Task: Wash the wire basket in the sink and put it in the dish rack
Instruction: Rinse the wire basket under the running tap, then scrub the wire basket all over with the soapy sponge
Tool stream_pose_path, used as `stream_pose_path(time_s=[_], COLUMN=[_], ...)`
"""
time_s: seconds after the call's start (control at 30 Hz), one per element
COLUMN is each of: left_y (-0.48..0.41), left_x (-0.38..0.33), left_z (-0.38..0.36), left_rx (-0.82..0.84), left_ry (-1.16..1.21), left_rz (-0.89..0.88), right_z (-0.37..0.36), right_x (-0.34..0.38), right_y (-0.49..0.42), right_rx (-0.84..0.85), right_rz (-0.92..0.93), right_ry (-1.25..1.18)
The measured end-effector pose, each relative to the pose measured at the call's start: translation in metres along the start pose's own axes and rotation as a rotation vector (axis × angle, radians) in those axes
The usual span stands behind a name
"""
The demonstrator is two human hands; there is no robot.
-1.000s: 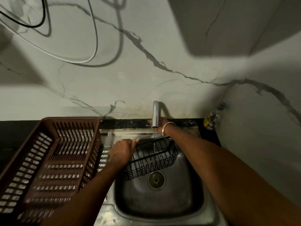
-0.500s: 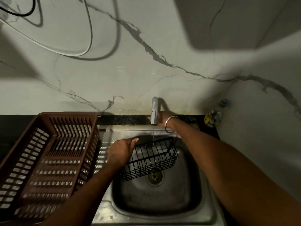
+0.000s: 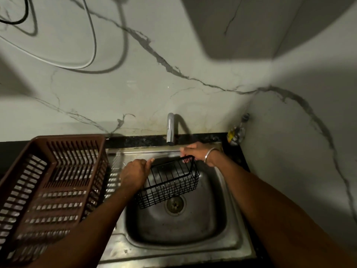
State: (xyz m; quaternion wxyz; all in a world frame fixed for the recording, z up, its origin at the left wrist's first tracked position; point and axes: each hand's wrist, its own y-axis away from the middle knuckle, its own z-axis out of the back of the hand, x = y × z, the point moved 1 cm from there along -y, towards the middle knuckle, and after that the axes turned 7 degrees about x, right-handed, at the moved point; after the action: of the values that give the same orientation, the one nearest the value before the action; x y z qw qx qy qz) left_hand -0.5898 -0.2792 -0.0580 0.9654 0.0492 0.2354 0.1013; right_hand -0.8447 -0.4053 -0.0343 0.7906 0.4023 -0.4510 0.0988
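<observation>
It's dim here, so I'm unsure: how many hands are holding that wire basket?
2. The left hand grips the left end of the wire basket; the right hand grips its far right corner, above the sink.

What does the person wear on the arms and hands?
No sleeves or gloves are in view. The right hand has a thin silvery bangle on its wrist. The left hand and its wrist wear nothing that I can see.

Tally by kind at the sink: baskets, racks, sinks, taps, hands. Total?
wire basket: 1
dish rack: 1
sink: 1
tap: 1
hands: 2, the left hand and the right hand, both gripping the basket
Total: 6
</observation>
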Motion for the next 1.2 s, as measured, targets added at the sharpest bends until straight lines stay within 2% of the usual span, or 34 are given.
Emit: stream_pose_path(time_s=[0.07, 0.2, 0.27, 0.4, 0.53, 0.6, 0.67, 0.77, 0.83, 0.9, 1.03, 1.2], left_y=[-0.002, -0.001, 0.002, 0.002, 0.016, 0.021, 0.026, 0.031, 0.033, 0.034, 0.037, 0.050], left_x=[0.000, -0.011, -0.023, -0.038, -0.056, -0.064, -0.066, -0.068, -0.067, -0.065, -0.067, -0.075], left_z=[0.004, 0.013, 0.020, 0.021, 0.006, -0.005, -0.016, -0.024, -0.026, -0.028, -0.033, -0.034], left_rx=[0.020, 0.081, 0.195, 0.426, 0.549, 0.536, 0.502, 0.433, 0.393, 0.356, 0.334, 0.331], left_ry=[0.043, 0.083, 0.069, -0.064, 0.332, 0.425, 0.479, 0.495, 0.552, 0.602, 0.669, 0.712], left_rz=[0.015, -0.012, -0.055, -0.216, -0.206, -0.206, -0.133, -0.076, -0.060, -0.035, 0.006, 0.033], right_z=[-0.005, -0.019, -0.023, -0.026, -0.034, -0.041, -0.048, -0.037, -0.019, -0.003, 0.006, 0.010], right_x=[-0.007, -0.013, -0.013, -0.005, 0.009, 0.008, 0.007, -0.013, -0.039, -0.068, -0.112, -0.135], right_y=[0.012, 0.035, 0.045, 0.057, 0.074, 0.078, 0.087, 0.101, 0.117, 0.137, 0.156, 0.131], right_rx=[-0.053, -0.282, -0.368, -0.386, -0.416, -0.441, -0.466, -0.675, -0.874, -0.978, -0.821, -0.674], right_rz=[0.056, 0.177, 0.164, 0.116, 0.105, 0.121, 0.143, 0.148, -0.004, -0.215, -0.476, -0.419], right_ry=[0.004, 0.072, 0.097, 0.203, 0.283, 0.358, 0.371, 0.177, 0.099, 0.102, 0.258, 0.190])
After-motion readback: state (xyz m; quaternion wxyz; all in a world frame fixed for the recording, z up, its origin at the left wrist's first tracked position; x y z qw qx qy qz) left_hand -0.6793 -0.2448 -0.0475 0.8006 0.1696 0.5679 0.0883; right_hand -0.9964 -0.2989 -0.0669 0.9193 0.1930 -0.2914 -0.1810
